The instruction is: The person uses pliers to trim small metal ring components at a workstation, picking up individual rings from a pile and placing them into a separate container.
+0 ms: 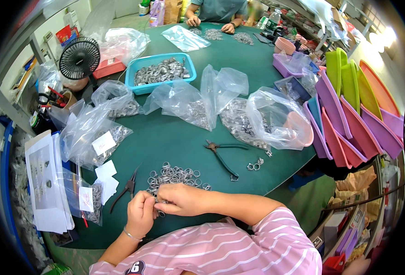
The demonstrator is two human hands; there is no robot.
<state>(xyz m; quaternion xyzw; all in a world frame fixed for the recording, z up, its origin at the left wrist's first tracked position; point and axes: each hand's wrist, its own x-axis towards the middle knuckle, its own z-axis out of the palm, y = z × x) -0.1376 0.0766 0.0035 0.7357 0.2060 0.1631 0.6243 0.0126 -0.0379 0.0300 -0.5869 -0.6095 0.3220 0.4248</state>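
Rings (172, 174): Small grey rings lie in a loose pile on the green counter (175, 142), right in front of the person.
Weight: Each ring looks very light.
Feel: They look like metal, so they should be hard and stiff, not squishy. Smooth sides may make them slippery, and a thin band might bend under a big squeeze.
Where to hold: The band seems best, pinched from both sides with a thumb and one finger. The tops are too small to see well.
Left hand (140, 211): Its fingers are bent in, with the tips against the right hand.
Right hand (182, 199): Its fingers are curled too. The tips are partly hidden, so it is hard to tell how tightly either hand is closed, or which one grips.
Ring by the fingers (161, 213): It shows just under the spot where the hands meet, and seems to touch the fingertips.
Pile and hands: The pile sits just past the right hand's knuckles.
Black pliers (130, 184): They lie just left of the pile.
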